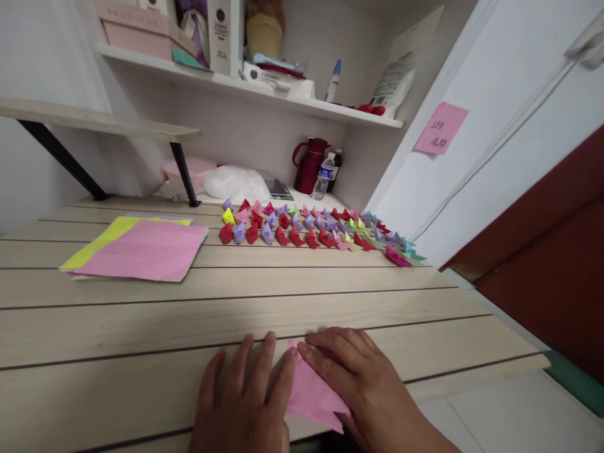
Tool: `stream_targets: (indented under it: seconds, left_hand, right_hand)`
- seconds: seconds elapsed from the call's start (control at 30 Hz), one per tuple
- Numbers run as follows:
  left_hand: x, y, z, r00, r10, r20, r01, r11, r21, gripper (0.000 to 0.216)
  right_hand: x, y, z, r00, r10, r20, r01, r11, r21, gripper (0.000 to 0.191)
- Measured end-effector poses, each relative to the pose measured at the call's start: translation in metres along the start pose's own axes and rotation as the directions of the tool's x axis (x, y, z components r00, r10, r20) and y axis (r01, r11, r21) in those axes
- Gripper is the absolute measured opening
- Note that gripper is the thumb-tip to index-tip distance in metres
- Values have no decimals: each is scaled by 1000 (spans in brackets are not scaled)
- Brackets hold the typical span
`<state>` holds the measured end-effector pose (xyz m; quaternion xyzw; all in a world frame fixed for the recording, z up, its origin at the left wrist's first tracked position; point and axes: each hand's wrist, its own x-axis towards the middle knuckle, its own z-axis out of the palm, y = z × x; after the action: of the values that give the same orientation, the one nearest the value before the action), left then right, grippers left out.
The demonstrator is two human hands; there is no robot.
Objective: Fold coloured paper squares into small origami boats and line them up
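Both the left hand [243, 402] and the right hand [358, 384], fingers flat and slightly spread, press a pink paper sheet [311, 393] onto the near edge of the wooden table [141, 321], with rows of folded paper shapes [311, 229] far behind and stacked coloured sheets [139, 248] at far left.

Matt pink paper [314, 396], seemingly wood-grain table [141, 327]
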<state>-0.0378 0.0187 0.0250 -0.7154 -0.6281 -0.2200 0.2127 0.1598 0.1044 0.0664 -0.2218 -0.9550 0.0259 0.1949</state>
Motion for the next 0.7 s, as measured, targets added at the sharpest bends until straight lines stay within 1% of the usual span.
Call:
stream_targets:
  seconds: [0.1,0.27,0.37,0.47,0.53,0.57,0.67,0.7]
  left_hand:
    - [0,-2,-2,1000,-10,11,10,1000,-22,58]
    - [1,-6,-9,998,11,66,-6,997,-77,57]
    - [1,-10,-11,996,49,79,-43,996,-73,60]
    - [0,-16,-11,992,97,78,-95,995,-33,63]
    - [-1,-20,-13,988,146,55,-144,989,-30,68]
    - [-1,-20,-15,988,149,28,-148,988,-40,70]
    - [3,-16,-23,991,98,-89,-105,991,-78,71]
    - [5,-14,-25,987,123,-107,-131,989,-68,69]
  right_hand:
    - [-3,-3,-3,999,29,-19,-28,998,54,60]
    - [-14,-7,-8,982,155,-104,-138,978,158,38]
    - [-16,-6,-10,980,150,-129,-125,975,181,29]
    - [-15,-6,-11,984,119,-136,-95,981,170,30]
    - [-13,-7,-12,986,112,-125,-92,984,154,34]
    - [-12,-8,-13,988,107,-116,-90,986,142,36]
    - [-9,-11,-16,992,91,-93,-79,990,118,36]
    - [-9,-12,-17,992,91,-85,-80,989,125,35]
